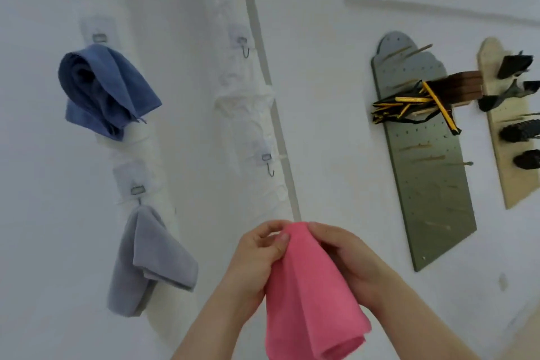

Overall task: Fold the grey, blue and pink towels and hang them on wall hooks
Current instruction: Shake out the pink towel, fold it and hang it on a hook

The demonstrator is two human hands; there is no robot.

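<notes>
A folded pink towel point(309, 295) hangs down between my two hands at the bottom centre. My left hand point(257, 254) pinches its top edge from the left, and my right hand point(347, 254) grips the top from the right. A blue towel point(108, 90) hangs bunched on the upper left wall hook. Below it a folded grey towel point(152, 260) hangs from the lower left hook point(137, 191). Two bare metal hooks are on the white pipe to the right: an upper hook point(245, 48) and a lower hook point(268, 165), just above my hands.
White pipes run up the white wall behind the hooks. A grey pegboard point(432, 184) with wooden pegs, holding black and yellow straps, hangs at right. Beside it a wooden pegboard point(508, 155) carries dark items.
</notes>
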